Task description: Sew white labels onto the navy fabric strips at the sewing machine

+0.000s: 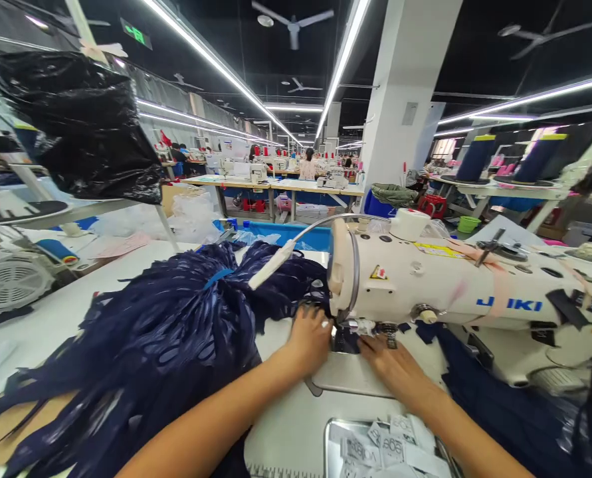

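A white sewing machine (415, 279) stands before me, its needle area partly hidden. Below its head lies a small navy fabric piece (345, 340) between my hands. My left hand (311, 337) is closed with bent fingers at the left of the needle area, on dark fabric. My right hand (393, 364) grips the fabric's right edge, its fingertips partly hidden by the machine. To the left of my left hand spreads a big bundle of navy fabric strips (176, 332), tied with a blue band (218, 279).
A metal tray (329, 441) of printed white labels (390, 451) sits near my right forearm. More navy fabric (499, 405) lies at right. A thin white-tipped lamp (273, 264) reaches over the strips. A black plastic bag (76, 126) hangs at left. Other machine tables (276, 184) stand ahead.
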The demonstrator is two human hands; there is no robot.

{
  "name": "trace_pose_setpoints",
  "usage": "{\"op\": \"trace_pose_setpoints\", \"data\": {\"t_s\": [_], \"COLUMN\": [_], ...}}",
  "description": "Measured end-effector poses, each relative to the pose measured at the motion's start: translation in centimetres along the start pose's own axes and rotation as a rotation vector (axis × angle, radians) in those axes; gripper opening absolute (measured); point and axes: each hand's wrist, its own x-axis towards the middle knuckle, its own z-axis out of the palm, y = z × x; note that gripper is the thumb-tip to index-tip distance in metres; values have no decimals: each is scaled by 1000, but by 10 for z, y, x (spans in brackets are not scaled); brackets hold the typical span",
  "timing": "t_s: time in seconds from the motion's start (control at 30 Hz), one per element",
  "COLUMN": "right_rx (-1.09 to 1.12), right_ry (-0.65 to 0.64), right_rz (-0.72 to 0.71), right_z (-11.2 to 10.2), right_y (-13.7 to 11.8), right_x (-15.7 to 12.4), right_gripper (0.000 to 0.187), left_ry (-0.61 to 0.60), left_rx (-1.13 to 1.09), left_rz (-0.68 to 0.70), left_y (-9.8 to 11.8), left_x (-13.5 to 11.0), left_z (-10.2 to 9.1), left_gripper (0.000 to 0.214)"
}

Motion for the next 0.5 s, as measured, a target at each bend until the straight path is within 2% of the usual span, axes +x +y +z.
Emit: {"op": "trace_pose_setpoints", "data": {"t_s": [0.1,0.23,0.3,0.37,0.4,0.47,0.5], "right_rx": [106,55,-13,-71,-99,-155,-179], "right_ry": [118,95,38,-24,-50,-114,-138], "right_rz": [-30,-55,-53,-58,-58,-55,-30], "right_z": [12,18,12,1,-5,-16,-21], "right_y": [14,17,12,5,2,-1,0], "right_x": [-9,-10,-6,1,5,14,19], "right_gripper": [31,47,43,36,33,26,23], "left_ry": [-33,284,274,238,262,406,430], "left_rx": [-51,152,213,236,245,232,231], "left_rz": [94,-94,-18,131,176,225,256], "left_y": [-10,-53,-74,-89,-94,-106,-111], "left_x": [-38,-95,-113,-117,-113,-97,-86], "left_z": [-29,-60,-64,-61,-57,-47,-40], "left_gripper": [26,34,42,46,49,46,45]}}
